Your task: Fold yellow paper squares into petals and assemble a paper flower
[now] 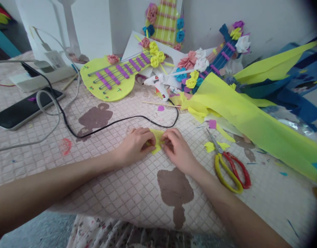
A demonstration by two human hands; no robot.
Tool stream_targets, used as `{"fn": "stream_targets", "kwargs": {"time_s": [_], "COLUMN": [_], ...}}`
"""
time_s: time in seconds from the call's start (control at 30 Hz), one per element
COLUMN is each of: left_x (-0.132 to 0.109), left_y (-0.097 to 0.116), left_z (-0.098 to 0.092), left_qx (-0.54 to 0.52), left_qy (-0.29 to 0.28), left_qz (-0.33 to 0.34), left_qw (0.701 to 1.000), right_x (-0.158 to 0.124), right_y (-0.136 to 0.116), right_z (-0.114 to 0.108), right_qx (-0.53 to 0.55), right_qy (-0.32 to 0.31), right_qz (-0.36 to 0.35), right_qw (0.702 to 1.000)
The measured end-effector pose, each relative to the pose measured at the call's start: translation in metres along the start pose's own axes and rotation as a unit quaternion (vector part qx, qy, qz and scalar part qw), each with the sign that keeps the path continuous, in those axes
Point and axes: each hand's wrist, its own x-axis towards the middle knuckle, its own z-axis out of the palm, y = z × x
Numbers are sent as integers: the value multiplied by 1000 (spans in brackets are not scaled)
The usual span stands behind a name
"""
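Observation:
A small piece of yellow crepe paper (156, 135) lies between my two hands, low over the checked tablecloth. My left hand (138, 144) pinches its left side with curled fingers. Gripping the right side are the bent thumb and fingers of my right hand (177, 148). Part of the paper is hidden behind the fingers. Scissors (229, 168) with one yellow and one red handle lie to the right of my right hand, blades a little apart. Small yellow paper scraps (210, 147) sit by the blades.
A white glue gun (158, 86) rests beyond my hands, its black cord (122, 120) crossing the table. Behind stand a yellow paper guitar (109, 79) and a blue one (223, 58) with paper flowers. Yellow crepe sheets (254, 120) spread right; a phone (26, 106) and power strip (41, 74) lie left.

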Motion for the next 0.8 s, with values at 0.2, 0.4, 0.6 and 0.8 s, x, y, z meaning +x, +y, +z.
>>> {"fn": "stream_targets", "kwargs": {"time_s": [0.2, 0.4, 0.6, 0.8], "left_x": [1, 4, 4, 5], "left_y": [4, -2, -7, -4], "left_z": [-4, -9, -4, -4], "left_qx": [-22, -95, -3, -24], "left_qy": [8, 64, 74, 64], "left_qz": [-8, -36, -17, -26], "left_qw": [1000, 993, 997, 997], "right_x": [2, 3, 6, 15], "right_y": [7, 11, 11, 12], "right_z": [-4, -3, 0, 3], "right_qx": [20, 40, 11, -52], "right_qy": [20, 96, 72, 57], "right_qz": [0, 48, 46, 47], "right_qw": [1000, 993, 996, 996]}}
